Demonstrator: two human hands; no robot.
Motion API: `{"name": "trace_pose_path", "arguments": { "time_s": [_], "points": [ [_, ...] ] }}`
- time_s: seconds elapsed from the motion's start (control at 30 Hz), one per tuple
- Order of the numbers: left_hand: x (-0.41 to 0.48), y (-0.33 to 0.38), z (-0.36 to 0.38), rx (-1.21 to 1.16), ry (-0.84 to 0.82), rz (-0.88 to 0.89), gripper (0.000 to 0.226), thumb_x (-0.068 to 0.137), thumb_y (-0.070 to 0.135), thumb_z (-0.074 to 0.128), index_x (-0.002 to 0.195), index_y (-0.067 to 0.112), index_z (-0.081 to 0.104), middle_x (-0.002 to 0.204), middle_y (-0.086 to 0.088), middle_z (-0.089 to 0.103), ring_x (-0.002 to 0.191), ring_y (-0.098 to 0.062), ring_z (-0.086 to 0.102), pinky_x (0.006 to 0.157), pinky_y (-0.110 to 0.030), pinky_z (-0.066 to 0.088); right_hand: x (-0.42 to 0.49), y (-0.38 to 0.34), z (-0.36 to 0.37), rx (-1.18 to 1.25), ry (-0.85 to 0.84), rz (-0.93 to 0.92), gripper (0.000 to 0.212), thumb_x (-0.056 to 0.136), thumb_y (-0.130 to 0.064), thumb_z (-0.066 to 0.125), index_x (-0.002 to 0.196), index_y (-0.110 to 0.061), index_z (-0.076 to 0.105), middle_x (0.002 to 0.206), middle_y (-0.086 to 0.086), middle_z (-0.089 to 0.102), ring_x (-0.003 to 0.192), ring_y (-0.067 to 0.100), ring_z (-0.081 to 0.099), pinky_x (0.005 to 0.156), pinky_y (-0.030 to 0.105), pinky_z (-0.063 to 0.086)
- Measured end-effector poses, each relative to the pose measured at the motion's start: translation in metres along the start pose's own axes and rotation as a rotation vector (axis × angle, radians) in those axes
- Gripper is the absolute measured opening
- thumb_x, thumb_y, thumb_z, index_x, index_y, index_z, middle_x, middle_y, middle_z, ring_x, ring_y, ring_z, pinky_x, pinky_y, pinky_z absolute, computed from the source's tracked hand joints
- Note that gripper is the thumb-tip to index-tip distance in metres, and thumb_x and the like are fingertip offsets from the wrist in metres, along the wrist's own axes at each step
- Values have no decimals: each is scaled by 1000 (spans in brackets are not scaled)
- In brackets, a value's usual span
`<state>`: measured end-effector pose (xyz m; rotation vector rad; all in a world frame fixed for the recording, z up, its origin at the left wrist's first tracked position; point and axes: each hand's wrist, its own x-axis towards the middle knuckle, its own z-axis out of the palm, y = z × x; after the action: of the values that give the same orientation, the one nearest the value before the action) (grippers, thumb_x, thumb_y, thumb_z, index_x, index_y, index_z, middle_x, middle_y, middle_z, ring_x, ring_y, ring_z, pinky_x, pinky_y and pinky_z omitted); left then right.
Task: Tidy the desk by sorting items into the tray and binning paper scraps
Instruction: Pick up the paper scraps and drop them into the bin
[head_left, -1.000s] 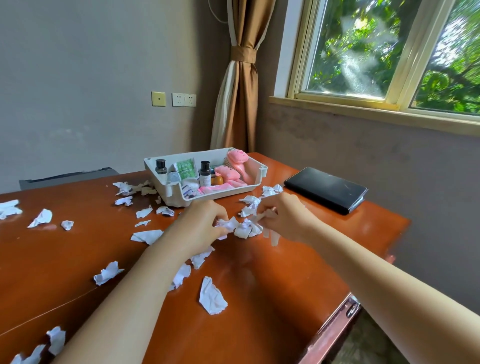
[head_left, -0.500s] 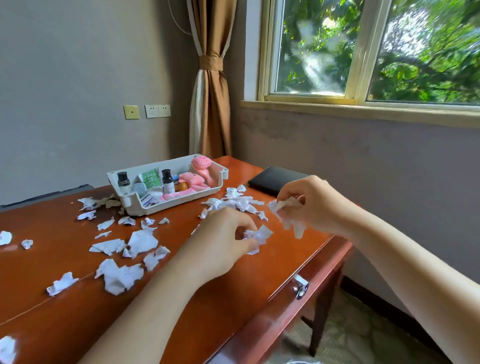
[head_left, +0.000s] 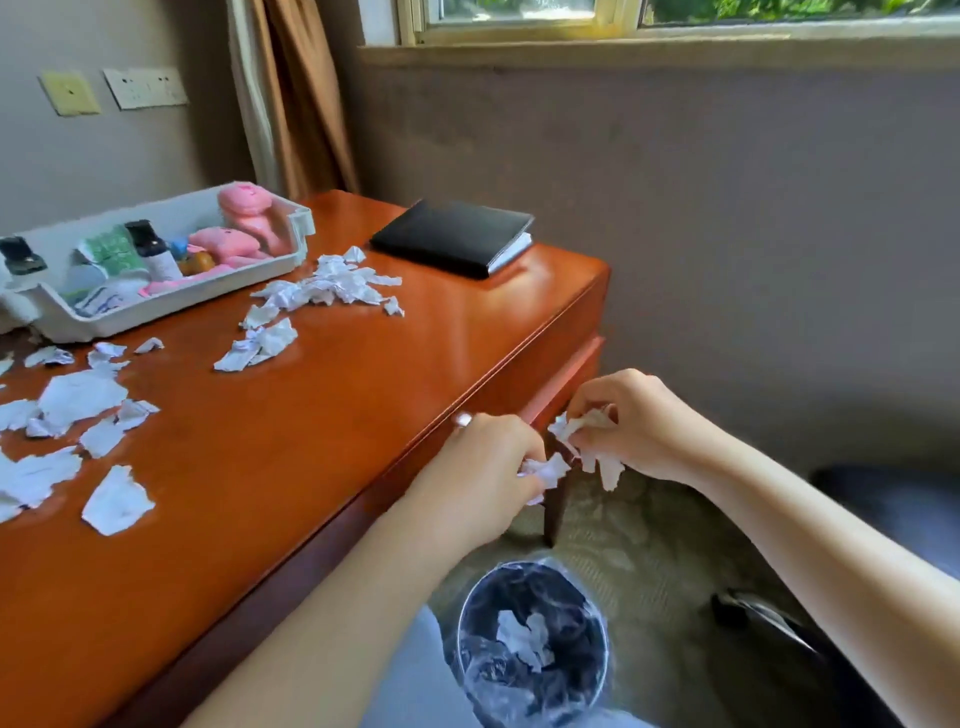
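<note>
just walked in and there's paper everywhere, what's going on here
A person is clearing torn paper off a wooden desk. The left hand and the right hand each grip a bunch of scraps out past the desk's front edge. A bin on the floor below already holds some paper. Many loose scraps lie on the desk. The white tray holds small bottles and pink items. A black notebook sits by the corner.

Crumpled white scraps strewn beside filled tray

desk: glossy wood | scraps: crumpled paper | tray: plastic
</note>
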<state>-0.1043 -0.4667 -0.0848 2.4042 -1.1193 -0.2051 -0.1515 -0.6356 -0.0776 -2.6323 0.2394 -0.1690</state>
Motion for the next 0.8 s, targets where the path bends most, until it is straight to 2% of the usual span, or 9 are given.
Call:
{"name": "trace_pose_path", "arguments": {
  "time_s": [0.07,0.17,0.23,0.37,0.43,0.57,0.63,0.73,0.8],
  "points": [
    [3,-4,22,16,-66,-31,15,91,20,58,83,8,64,87,-8,64,71,-16,51,52,-19,34,-3,17,16,23,-36,62,11,78,-11,67,89,-12,69,86,1,63,75,15,55,62,24,44],
    [7,-17,57,22,-137,-86,17,90,19,59,78,7,62,84,-13,63,65,-19,47,53,-24,33,-6,39,44,59,-86,116,12,79,-10,66,90,-10,69,89,4,64,75,16,53,58,20,40],
    [9,-29,80,16,-173,-129,11,88,18,60,80,11,63,84,-10,61,71,-24,52,57,-30,41,-7,53,66,82,-121,167,12,79,-9,66,90,-9,68,91,7,65,76,17,54,57,20,39],
    [11,-58,128,-79,-277,-249,18,87,17,61,104,16,68,96,-8,64,80,-26,60,66,-30,46,-7,75,114,100,-197,258,10,78,-7,61,85,-4,68,84,10,65,78,20,55,56,23,38],
    [13,-71,149,-105,-307,-305,12,86,14,61,95,20,68,86,-9,61,71,-31,55,60,-29,41,-5,84,138,106,-237,310,10,79,-5,59,82,-8,67,80,5,59,77,20,51,54,22,36],
    [13,-87,182,-97,-372,-412,12,84,9,53,76,18,54,78,-8,48,66,-22,38,55,-28,28,-3,100,182,109,-322,419,18,78,-3,52,72,-14,65,81,4,58,79,21,52,58,23,37],
    [10,-97,198,-94,-397,-449,15,81,5,47,69,15,45,75,-7,44,64,-22,35,57,-30,26,-5,105,201,107,-367,449,20,80,-3,51,85,-6,69,87,8,63,83,23,55,65,24,40],
    [10,-111,213,-79,-394,-477,14,87,10,50,75,17,49,78,-4,51,68,-25,51,57,-31,34,-6,111,222,115,-408,499,23,81,-4,50,94,-1,69,89,8,65,86,24,57,71,30,47],
    [12,-117,216,-97,-389,-491,3,90,16,54,90,17,57,89,-5,58,79,-26,59,62,-32,44,-6,114,232,111,-422,532,24,81,-4,50,96,0,68,97,13,69,93,29,61,78,35,52]
  ]
}}
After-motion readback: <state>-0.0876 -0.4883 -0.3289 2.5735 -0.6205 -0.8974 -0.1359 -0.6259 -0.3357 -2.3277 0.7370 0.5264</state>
